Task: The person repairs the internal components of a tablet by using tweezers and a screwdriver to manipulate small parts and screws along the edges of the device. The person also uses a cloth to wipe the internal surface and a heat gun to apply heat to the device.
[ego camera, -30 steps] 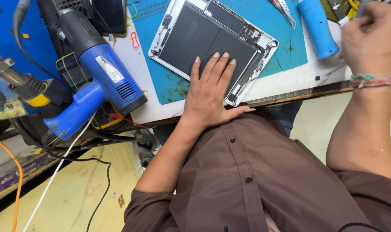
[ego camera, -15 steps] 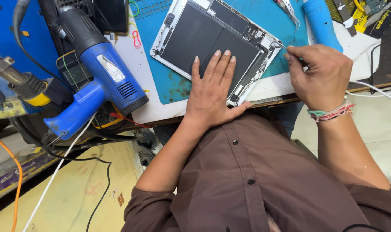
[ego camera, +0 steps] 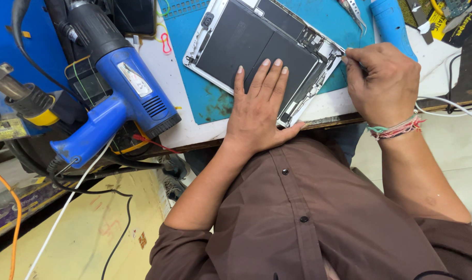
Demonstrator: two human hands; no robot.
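Two bare hands worked over one opened tablet (ego camera: 262, 46), which lay back-shell up, screen removed, on a teal repair mat (ego camera: 204, 98) at the front edge of the workbench (ego camera: 329, 111). The left hand (ego camera: 259, 111) lay flat and spread, fingers (ego camera: 271, 78) pressing on the dark battery cells to pin the tablet, gripping nothing. The right hand (ego camera: 384, 83) was curled closed around one thin tool whose tip (ego camera: 343, 53) touched the metal frame at the tablet's right edge; the tool's kind was too hidden to tell. The step in hand looked like fine work at that edge, prying or loosening a small part, and the next move would likely call for steady downward pressure from the left and small, controlled motion of the tip. Beside the mat lay one blue heat gun (ego camera: 111, 93), one pair of tweezers (ego camera: 352, 11) and one blue cylindrical tool (ego camera: 391, 23).
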